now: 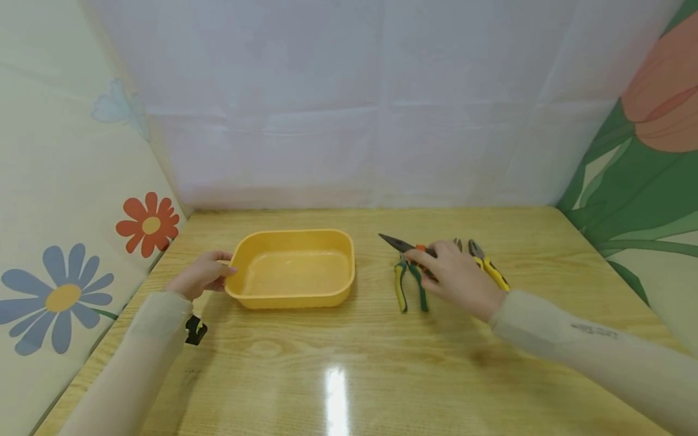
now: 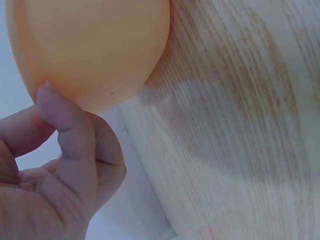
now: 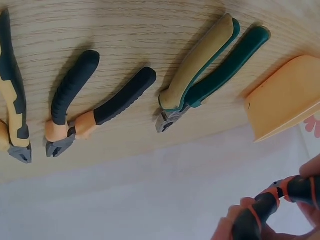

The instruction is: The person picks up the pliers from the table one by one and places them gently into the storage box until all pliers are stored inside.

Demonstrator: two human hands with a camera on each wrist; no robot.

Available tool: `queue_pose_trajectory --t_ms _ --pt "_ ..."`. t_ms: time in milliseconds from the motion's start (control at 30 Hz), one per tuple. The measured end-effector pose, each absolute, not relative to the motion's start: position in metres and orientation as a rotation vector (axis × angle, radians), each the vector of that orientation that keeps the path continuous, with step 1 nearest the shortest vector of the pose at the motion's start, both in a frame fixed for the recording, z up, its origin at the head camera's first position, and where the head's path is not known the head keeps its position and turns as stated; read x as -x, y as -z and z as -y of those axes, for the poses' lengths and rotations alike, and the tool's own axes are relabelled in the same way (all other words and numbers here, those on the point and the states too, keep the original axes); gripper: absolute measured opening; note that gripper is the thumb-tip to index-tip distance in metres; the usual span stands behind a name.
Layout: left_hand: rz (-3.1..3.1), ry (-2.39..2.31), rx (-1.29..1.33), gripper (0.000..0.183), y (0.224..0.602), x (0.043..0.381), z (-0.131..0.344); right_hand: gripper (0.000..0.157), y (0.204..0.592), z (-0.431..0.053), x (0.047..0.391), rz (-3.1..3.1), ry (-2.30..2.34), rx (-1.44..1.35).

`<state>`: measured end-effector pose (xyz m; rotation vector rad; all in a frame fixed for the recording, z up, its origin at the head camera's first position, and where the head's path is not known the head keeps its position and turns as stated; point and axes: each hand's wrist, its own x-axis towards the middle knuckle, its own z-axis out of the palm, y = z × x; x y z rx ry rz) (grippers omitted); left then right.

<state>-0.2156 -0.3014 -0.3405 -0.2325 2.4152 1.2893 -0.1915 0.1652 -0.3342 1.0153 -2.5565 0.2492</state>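
My left hand (image 1: 200,276) pinches the left rim of a yellow plastic basin (image 1: 294,300), thumb on the inner side in the left wrist view. The basin's visible inside holds nothing. Above the table, my right hand (image 1: 460,281) grips long-nose pliers (image 1: 398,243) with black and orange-red handles (image 3: 305,190); their dark jaws point left toward the basin. Below them lie green-and-yellow-handled pliers (image 3: 200,65). Pliers with black and orange handles (image 3: 75,95) lie beside those, largely hidden by my right hand in the head view. Yellow-and-black pliers (image 1: 493,272) lie farther right.
The wooden table (image 1: 283,375) ends at a white cloth backdrop (image 1: 349,121). Panels with printed flowers stand left and right. A small black piece (image 1: 195,330) shows beside my left sleeve.
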Motion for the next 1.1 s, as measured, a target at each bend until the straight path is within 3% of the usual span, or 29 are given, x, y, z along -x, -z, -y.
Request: queue_pose_trajectory --t_ms 1100 --pt "-2.410 -1.297 0.242 0.051 0.341 0.215 0.302 0.037 0.332 -0.126 0.197 2.455 -0.239 -1.147"
